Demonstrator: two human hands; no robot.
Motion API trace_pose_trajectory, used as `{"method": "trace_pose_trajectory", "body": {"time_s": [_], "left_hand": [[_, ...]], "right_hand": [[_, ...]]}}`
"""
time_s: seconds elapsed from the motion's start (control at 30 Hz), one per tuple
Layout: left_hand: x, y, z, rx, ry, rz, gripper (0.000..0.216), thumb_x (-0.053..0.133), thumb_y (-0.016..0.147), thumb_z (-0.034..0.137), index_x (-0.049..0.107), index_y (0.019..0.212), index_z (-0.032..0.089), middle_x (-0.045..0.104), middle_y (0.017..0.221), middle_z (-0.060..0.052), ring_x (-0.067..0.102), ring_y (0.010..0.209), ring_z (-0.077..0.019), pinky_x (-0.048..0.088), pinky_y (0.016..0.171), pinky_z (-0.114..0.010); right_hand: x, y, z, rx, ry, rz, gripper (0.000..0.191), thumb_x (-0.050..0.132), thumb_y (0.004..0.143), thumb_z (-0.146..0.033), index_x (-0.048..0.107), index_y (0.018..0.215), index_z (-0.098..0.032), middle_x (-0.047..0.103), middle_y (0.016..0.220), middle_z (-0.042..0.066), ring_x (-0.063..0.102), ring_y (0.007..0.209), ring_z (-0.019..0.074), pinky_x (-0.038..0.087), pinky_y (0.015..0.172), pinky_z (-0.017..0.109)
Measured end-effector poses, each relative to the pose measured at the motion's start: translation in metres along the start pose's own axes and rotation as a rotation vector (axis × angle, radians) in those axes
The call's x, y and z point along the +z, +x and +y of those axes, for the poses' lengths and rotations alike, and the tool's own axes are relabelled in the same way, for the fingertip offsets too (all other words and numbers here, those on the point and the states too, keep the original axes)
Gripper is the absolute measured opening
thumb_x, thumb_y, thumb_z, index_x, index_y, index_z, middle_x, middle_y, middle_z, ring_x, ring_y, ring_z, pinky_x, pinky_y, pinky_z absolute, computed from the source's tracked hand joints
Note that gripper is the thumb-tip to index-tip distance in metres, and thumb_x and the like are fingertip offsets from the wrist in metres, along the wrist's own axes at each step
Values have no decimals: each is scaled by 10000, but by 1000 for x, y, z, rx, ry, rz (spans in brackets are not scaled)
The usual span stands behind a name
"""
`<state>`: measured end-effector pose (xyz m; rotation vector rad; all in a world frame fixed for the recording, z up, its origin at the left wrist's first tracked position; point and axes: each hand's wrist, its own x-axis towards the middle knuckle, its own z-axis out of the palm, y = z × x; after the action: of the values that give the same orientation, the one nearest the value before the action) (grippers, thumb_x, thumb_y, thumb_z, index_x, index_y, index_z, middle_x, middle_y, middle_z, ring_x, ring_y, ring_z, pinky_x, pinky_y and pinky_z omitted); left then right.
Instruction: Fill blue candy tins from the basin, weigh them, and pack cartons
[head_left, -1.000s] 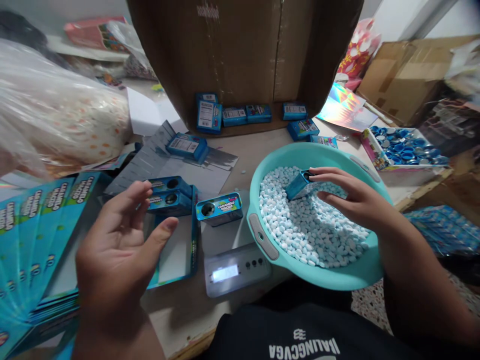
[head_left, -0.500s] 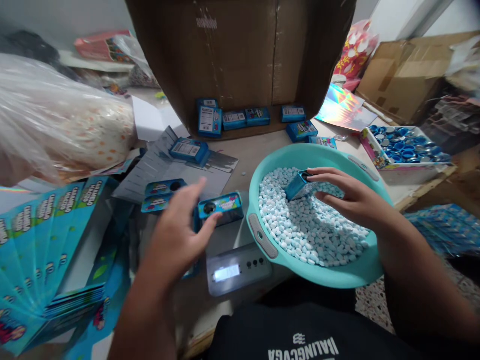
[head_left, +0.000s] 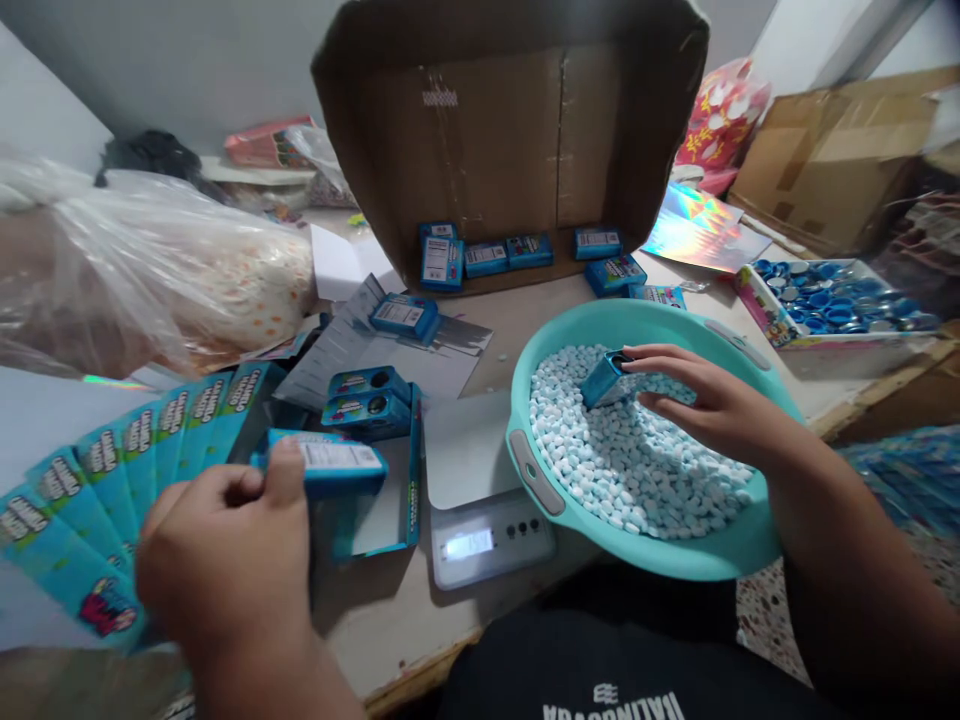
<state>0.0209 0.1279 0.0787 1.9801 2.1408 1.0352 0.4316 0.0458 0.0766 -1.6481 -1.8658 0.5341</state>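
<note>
My left hand [head_left: 240,540] is closed around a blue candy box [head_left: 341,465], held on its side over the left of the table, its white label panel facing up. Just beyond it, two blue candy boxes with round holes stand in an open blue display carton [head_left: 412,480]. My right hand [head_left: 697,400] is over the turquoise basin [head_left: 645,565]. Its fingers and thumb hold the holed end of another blue candy box [head_left: 602,380], which leans in the pale blue and white candies [head_left: 622,480]. Between the hands lies a digital scale [head_left: 469,450] with a lit display.
Several blue boxes [head_left: 486,258] lie in and before a big cardboard box [head_left: 502,150] at the back. Fanned printed cartons [head_left: 135,470] cover the left side. A tray of blue caps [head_left: 832,300] stands at right. A plastic bag [head_left: 240,260] bulges at back left.
My left hand has taken the candy box off the scale and carried it left, turning it onto its side. The right hand remains at its box in the basin. The view has shifted slightly.
</note>
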Motion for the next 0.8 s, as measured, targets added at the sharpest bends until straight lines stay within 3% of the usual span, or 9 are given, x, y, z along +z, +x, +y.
{"method": "trace_pose_trajectory", "body": {"time_s": [0.07, 0.13, 0.23, 0.33, 0.43, 0.5, 0.57, 0.7, 0.8], "left_hand": [[15, 6, 9, -73, 102, -2, 447, 632, 787, 609, 436, 643, 234, 345, 703, 0, 504, 817, -281, 462, 808, -494], [29, 8, 12, -30, 60, -113, 460, 698, 720, 625, 472, 668, 227, 409, 770, -13, 537, 806, -264, 493, 794, -468], [39, 7, 6, 14, -73, -172, 396, 759, 692, 518, 539, 823, 215, 500, 986, -52, 564, 731, -194, 525, 771, -414], [42, 6, 0, 27, -80, -160, 417, 747, 730, 432, 545, 1027, 220, 548, 997, -51, 577, 698, -187, 532, 732, -391], [47, 5, -2, 258, -62, -85, 428, 692, 812, 358, 544, 1186, 212, 581, 970, -57, 580, 732, -195, 530, 809, -405], [55, 4, -4, 458, -47, -53, 332, 639, 863, 303, 585, 1174, 199, 589, 992, -78, 581, 784, -200, 518, 876, -412], [64, 4, -7, 535, -39, -90, 278, 602, 893, 273, 606, 1159, 194, 594, 985, -86, 589, 813, -207, 522, 878, -408], [73, 2, -16, 500, -135, -129, 270, 623, 889, 274, 629, 1154, 218, 587, 1050, -87, 629, 872, -199, 536, 909, -402], [64, -7, -16, 411, -240, -35, 369, 692, 842, 274, 615, 1195, 199, 516, 1277, -135, 642, 837, -169, 567, 839, -375]], "right_hand": [[0, 0, 0, 2, -1, 7, 313, 569, 941, -382, 629, 1237, -299, 558, 1390, 70, 535, 1293, 285, 472, 1088, 517], [1, -1, -1, 5, 3, 14, 311, 574, 937, -382, 630, 1232, -300, 560, 1386, 72, 540, 1288, 285, 477, 1082, 520], [1, -1, -3, 0, 18, 11, 302, 572, 938, -367, 629, 1226, -301, 558, 1387, 74, 537, 1290, 281, 472, 1084, 524], [1, 0, -4, -13, 23, 8, 297, 569, 941, -347, 625, 1228, -295, 555, 1384, 77, 533, 1293, 268, 471, 1087, 505], [2, 0, -3, -34, 11, 20, 309, 588, 929, -331, 618, 1233, -284, 561, 1368, 82, 538, 1286, 264, 476, 1080, 494], [2, 0, -2, -51, 5, 24, 326, 601, 920, -321, 606, 1244, -283, 563, 1365, 84, 540, 1282, 263, 476, 1077, 496], [2, 0, -1, -64, -1, 22, 338, 604, 918, -316, 593, 1255, -286, 557, 1372, 84, 539, 1283, 260, 477, 1075, 496], [5, -2, 1, -83, -51, 21, 357, 598, 914, -304, 581, 1270, -295, 539, 1383, 86, 541, 1280, 265, 482, 1066, 498], [11, -1, 5, 0, -261, 103, 569, 679, 829, -280, 518, 1374, -295, 435, 1482, 125, 450, 1350, 371, 425, 1069, 624]]}}
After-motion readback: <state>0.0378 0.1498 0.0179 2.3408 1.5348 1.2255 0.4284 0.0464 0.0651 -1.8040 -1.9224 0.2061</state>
